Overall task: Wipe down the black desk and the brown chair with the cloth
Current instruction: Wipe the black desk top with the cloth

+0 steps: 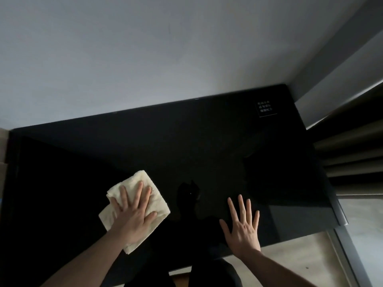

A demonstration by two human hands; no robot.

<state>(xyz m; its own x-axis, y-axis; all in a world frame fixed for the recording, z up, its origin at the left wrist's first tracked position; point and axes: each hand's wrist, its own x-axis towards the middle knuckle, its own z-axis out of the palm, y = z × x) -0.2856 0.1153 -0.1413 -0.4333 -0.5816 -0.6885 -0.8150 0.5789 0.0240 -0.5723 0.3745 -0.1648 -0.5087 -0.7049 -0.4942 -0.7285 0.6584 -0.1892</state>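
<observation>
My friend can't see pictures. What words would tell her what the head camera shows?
A person's left hand presses a folded cream cloth flat on a glossy black desk, while the right hand rests beside it with fingers spread. A small black sign with white writing sits near the desk's far right corner, against a pale wall.

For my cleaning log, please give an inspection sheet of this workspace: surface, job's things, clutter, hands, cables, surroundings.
Surface: black desk, glossy, reflects the person.
Job's things: cream cloth lies folded on the desk's left part; brown chair not seen.
Clutter: small black sign with white text at the far right corner.
Hands: left hand presses flat on the cloth; right hand lies flat on the bare desk, fingers spread.
Cables: nothing seen.
Surroundings: pale wall behind; curtain folds at right.
</observation>
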